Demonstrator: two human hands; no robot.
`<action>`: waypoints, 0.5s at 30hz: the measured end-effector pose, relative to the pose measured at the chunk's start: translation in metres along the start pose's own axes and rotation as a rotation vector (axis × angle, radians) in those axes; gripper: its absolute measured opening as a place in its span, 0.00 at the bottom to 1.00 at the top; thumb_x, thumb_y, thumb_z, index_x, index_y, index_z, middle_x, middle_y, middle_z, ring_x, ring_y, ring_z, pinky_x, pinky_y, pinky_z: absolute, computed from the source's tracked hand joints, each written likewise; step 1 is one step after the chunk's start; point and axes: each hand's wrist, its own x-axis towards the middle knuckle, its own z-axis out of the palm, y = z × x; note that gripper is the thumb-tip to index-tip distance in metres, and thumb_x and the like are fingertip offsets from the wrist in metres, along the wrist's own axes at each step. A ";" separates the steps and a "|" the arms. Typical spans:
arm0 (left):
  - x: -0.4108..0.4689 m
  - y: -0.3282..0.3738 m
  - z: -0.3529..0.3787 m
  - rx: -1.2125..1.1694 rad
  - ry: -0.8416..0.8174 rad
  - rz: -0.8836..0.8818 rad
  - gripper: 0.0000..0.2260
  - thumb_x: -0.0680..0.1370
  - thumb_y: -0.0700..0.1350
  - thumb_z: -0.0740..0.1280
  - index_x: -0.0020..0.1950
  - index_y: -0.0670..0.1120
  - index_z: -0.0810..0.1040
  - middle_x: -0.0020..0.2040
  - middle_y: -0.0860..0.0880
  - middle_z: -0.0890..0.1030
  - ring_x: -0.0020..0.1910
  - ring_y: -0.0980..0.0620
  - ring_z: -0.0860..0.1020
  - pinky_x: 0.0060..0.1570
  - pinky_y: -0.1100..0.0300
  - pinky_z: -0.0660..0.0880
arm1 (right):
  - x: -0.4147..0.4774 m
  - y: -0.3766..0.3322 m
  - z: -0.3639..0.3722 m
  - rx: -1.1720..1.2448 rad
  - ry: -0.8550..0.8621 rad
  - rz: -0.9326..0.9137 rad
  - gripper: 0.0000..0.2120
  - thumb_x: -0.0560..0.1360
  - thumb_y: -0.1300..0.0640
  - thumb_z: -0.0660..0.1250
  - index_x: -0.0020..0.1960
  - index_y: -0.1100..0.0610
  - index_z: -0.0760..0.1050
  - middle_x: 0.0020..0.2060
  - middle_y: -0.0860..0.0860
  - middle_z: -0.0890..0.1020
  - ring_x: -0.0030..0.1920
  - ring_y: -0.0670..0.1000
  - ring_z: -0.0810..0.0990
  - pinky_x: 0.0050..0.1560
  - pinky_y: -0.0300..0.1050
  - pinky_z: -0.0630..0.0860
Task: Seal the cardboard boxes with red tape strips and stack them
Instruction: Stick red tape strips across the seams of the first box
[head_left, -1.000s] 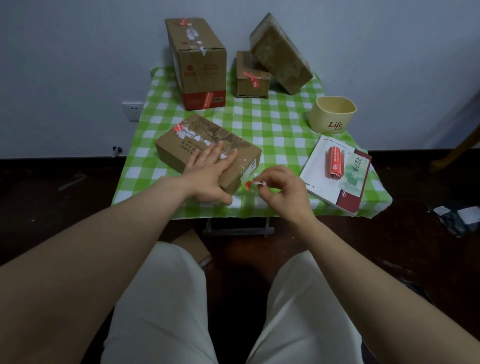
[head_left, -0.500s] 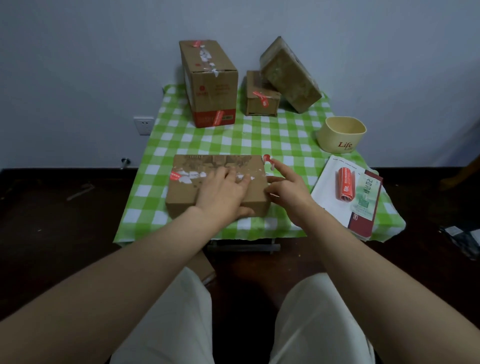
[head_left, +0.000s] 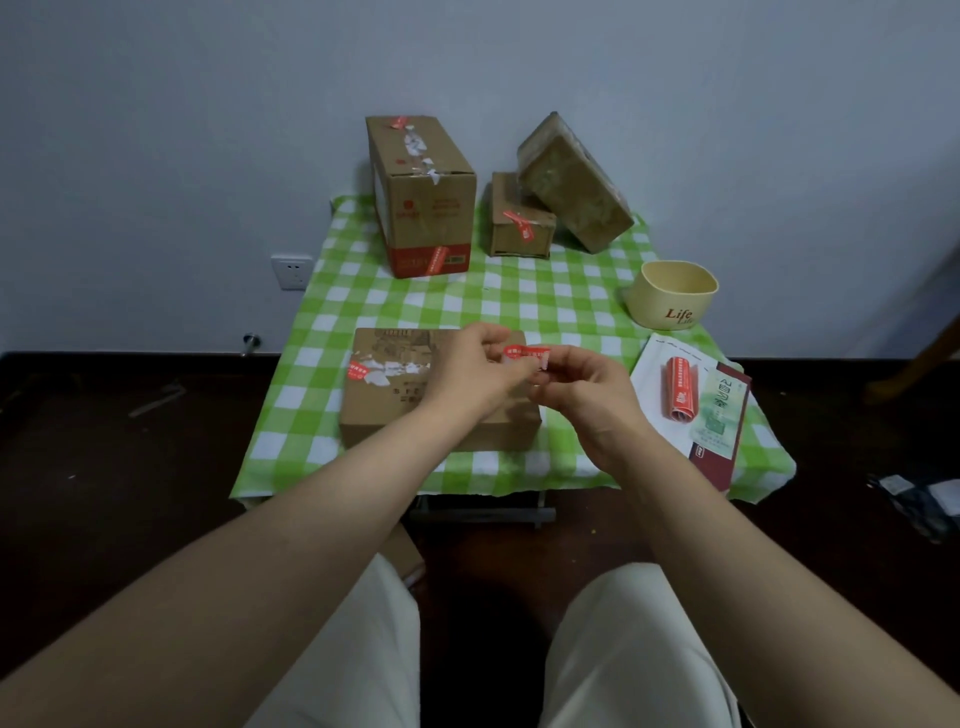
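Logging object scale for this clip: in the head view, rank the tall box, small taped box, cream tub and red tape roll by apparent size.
1. tall box
2. small taped box and cream tub: look alike; the tub sits nearer the camera, so unranked
3. red tape roll

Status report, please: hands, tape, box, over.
Left hand and right hand both pinch red tape strip over front box. Strip apparently not yet stuck. Nothing seen blocking.

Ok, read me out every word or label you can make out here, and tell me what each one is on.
"Life": red script on the cream cup.
Characters on the booklet: too blurred to read.
White print on the red tape strip and red tape roll: too small.
Printing on the tall box and near box: blurred, unreadable.
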 end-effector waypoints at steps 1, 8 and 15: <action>0.000 -0.001 0.000 -0.014 0.016 0.006 0.19 0.72 0.44 0.73 0.61 0.44 0.76 0.43 0.52 0.78 0.45 0.54 0.77 0.48 0.61 0.75 | -0.001 -0.002 0.000 0.000 0.005 0.002 0.15 0.68 0.78 0.63 0.48 0.64 0.79 0.43 0.60 0.81 0.45 0.54 0.79 0.49 0.44 0.78; -0.003 -0.003 -0.007 -0.116 0.003 -0.036 0.13 0.72 0.34 0.65 0.56 0.42 0.78 0.36 0.48 0.80 0.32 0.53 0.77 0.40 0.57 0.74 | -0.005 -0.008 0.003 -0.003 0.090 0.070 0.10 0.69 0.53 0.74 0.40 0.59 0.77 0.35 0.55 0.80 0.34 0.49 0.77 0.37 0.44 0.75; -0.004 -0.009 -0.009 -0.170 0.003 -0.042 0.09 0.73 0.33 0.67 0.52 0.41 0.80 0.39 0.46 0.81 0.34 0.54 0.79 0.41 0.60 0.79 | -0.006 -0.008 0.004 0.024 0.120 0.062 0.03 0.71 0.68 0.69 0.45 0.64 0.80 0.29 0.52 0.79 0.25 0.48 0.75 0.25 0.37 0.74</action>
